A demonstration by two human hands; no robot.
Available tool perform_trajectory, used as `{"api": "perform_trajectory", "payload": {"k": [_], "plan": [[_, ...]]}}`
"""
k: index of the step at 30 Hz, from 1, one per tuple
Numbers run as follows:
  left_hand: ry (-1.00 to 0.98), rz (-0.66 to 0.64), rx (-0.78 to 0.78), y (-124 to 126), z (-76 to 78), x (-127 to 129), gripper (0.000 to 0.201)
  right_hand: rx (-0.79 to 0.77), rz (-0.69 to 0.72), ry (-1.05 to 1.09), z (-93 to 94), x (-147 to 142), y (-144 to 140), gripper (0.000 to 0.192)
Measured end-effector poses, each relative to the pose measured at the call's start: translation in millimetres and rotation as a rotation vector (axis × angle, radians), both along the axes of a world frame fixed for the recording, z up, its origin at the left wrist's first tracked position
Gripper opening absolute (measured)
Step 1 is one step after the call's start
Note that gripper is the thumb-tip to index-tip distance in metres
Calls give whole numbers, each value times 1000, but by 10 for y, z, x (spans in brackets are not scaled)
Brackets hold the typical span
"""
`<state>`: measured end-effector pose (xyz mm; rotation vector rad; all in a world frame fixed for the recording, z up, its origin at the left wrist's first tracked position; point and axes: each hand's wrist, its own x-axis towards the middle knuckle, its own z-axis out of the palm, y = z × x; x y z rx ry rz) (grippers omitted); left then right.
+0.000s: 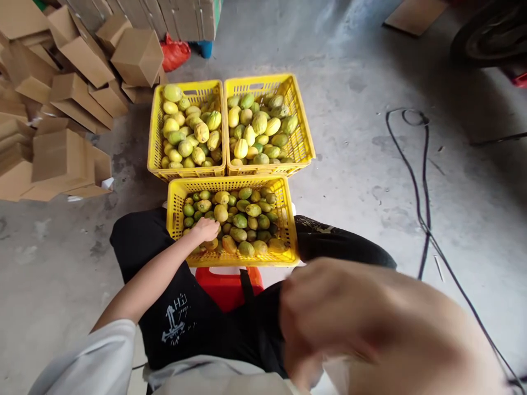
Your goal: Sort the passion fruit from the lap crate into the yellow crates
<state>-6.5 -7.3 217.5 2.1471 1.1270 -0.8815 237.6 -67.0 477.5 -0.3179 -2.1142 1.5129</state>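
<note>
My left hand [207,229] reaches into the near yellow crate [176,193], over its left side. Its fingers are curled down among the fruit, and whatever they grip is hidden beneath them. Oval green and yellow fruits [240,220] fill much of that crate, one yellowish fruit [220,213] lying just beyond my fingers. Very near the camera on the right, my right hand [329,307] is raised and smeared by motion. Its fingers cannot be made out, nor whether it holds anything.
Behind stand two more yellow crates of similar fruit, a left one [152,129] and a right one [303,123]. Open cardboard boxes [66,159] pile up at the left. A red case [222,288] sits between my legs. A black cable [426,219] crosses the floor at right.
</note>
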Motion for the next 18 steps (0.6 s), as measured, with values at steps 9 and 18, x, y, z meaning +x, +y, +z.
{"api": "perform_trajectory", "payload": {"k": [9,18], "plan": [[53,337,198,609,-468,180,53,-238,-637,-1268,-2800,-1,1132,48],[-7,254,165,899,-1034,513,59,-71,-863,-1319,-3730,-228,673,49]]}}
